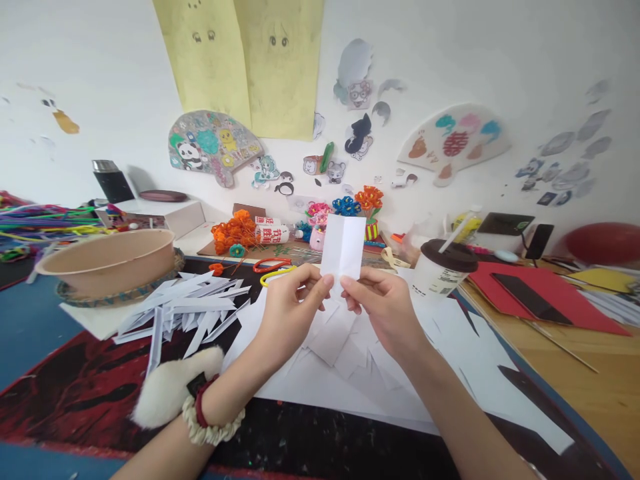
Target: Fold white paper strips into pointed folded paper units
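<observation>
A small white paper slip (343,247) stands upright between my hands, with a crease running down its middle. My left hand (305,293) pinches its lower left corner between thumb and fingers. At the lower right corner, my right hand (375,297) grips it the same way. Below my hands, loose white paper pieces (330,337) lie spread over larger white sheets (320,393). To the left is a heap of folded paper strips (185,307). A fluffy white object (175,387) rests beside my left wrist.
A beige basin (107,263) stands at the left. On the right are a lidded cup with a straw (445,267) and a dark phone-like slab (530,298) on red folders (595,313). Orange pipe-cleaner flowers (235,232) and yellow-handled scissors (275,275) lie behind.
</observation>
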A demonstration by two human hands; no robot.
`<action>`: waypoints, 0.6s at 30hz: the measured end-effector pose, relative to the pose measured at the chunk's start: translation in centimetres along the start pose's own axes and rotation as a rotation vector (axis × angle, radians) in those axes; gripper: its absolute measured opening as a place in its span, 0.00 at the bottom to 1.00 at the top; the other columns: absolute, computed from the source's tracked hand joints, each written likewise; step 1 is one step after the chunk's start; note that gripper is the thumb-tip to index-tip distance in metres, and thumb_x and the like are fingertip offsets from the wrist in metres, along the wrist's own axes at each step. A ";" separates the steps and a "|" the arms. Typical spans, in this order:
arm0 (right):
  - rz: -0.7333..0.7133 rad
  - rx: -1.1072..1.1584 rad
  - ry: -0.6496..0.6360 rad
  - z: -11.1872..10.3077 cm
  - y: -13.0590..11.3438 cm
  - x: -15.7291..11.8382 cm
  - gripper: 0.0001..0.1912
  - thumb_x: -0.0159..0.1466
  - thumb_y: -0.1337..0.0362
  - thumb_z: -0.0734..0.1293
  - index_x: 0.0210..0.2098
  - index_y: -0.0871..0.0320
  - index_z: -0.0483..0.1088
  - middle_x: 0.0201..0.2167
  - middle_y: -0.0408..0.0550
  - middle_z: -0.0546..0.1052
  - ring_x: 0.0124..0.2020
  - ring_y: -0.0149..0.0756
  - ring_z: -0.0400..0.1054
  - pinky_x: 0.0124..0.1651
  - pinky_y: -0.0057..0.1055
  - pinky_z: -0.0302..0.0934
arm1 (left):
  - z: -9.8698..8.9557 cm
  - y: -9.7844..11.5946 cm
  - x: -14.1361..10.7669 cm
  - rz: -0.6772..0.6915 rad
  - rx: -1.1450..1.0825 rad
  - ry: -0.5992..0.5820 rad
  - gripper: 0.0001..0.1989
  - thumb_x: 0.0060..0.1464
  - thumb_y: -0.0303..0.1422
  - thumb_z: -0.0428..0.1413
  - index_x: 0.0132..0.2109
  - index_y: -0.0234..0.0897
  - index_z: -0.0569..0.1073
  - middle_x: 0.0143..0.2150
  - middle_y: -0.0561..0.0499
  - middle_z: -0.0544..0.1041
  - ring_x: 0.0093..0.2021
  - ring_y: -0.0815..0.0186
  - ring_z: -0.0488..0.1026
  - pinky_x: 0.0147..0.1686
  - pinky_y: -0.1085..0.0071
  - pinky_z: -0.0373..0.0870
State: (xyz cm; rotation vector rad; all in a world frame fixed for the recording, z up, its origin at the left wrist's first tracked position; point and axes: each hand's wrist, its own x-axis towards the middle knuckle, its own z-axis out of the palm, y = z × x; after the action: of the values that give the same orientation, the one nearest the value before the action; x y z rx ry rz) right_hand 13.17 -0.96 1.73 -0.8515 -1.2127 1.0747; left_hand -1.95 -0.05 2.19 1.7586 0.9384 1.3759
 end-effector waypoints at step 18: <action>0.035 -0.055 -0.014 -0.4 -0.1 0.1 0.07 0.54 0.63 0.74 0.24 0.59 0.75 0.19 0.41 0.73 0.19 0.25 0.63 0.21 0.24 0.56 | -0.1 -0.2 0.1 0.060 0.104 0.045 0.10 0.56 0.34 0.56 0.28 0.35 0.70 0.25 0.54 0.70 0.25 0.70 0.68 0.26 0.75 0.67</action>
State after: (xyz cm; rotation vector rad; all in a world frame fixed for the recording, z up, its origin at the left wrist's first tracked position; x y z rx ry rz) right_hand 13.60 -0.88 1.73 -0.9115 -1.2477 1.0807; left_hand -2.04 0.18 2.08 1.8532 1.0054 1.4326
